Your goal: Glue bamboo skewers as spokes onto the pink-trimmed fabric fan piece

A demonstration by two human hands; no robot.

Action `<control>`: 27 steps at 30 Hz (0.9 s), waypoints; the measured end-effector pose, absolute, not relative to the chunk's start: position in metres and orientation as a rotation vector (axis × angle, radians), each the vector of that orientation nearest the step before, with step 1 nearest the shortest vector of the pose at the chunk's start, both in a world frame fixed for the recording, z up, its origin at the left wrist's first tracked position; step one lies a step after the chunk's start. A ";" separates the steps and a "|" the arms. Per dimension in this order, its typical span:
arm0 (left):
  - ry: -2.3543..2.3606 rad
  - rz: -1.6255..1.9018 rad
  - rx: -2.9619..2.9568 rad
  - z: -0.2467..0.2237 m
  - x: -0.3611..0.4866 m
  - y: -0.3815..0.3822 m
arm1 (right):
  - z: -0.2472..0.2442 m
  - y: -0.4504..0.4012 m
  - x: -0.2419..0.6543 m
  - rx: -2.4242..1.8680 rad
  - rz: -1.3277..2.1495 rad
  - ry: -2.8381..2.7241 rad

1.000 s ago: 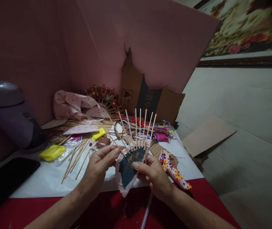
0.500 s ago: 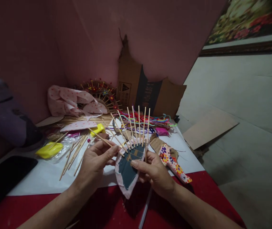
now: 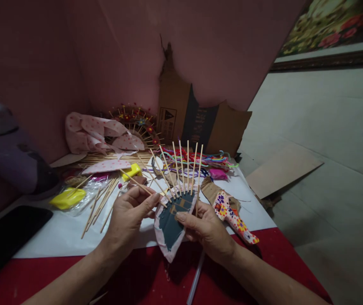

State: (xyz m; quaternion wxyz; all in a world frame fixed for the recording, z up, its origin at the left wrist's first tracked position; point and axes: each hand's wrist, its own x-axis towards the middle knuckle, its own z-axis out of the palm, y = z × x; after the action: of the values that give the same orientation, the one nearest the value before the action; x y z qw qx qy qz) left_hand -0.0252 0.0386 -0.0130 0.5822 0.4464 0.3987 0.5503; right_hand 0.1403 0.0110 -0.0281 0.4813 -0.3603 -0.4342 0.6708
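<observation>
My right hand [image 3: 205, 224] grips a teardrop-shaped cardboard piece [image 3: 170, 231], its thumb on the dark face and its fingers behind. Pale pink fabric is folded over the edge of the piece. Several thin wooden sticks [image 3: 181, 167] fan out from its curved upper edge. Between thumb and fingers, my left hand [image 3: 137, 207] pinches the leftmost wooden stick [image 3: 138, 183], whose lower end meets the left edge of the piece. A flowered fabric-covered shape [image 3: 234, 218] lies on the table to the right of my right hand.
Loose sticks [image 3: 100, 205], yellow packets [image 3: 68, 199] and bright pipe cleaners [image 3: 210, 161] lie on white paper [image 3: 57, 237]. Behind stand a stick-and-flower fan [image 3: 140, 123], pink dotted fabric [image 3: 89, 131] and torn cardboard [image 3: 175, 101]. A black phone [image 3: 16, 233] and a purple bottle [image 3: 6, 148] are at left.
The view has shifted slightly, so the scene sits a little further right. Both hands keep the same hold on the cardboard piece and the stick.
</observation>
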 end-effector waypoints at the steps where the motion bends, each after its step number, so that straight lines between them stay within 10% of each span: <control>1: 0.929 1.289 1.042 -0.013 -0.025 0.039 | -0.029 0.011 0.141 -0.876 1.636 -1.070; 27: 0.934 1.304 1.087 -0.024 -0.025 0.042 | -0.041 0.013 0.142 -0.872 1.655 -1.043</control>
State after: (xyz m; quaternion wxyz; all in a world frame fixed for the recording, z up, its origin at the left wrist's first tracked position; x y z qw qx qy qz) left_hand -0.0247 0.0418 -0.0241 0.5662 0.4622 0.3974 0.5549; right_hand 0.1419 0.0131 -0.0407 0.4794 -0.3575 -0.4272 0.6781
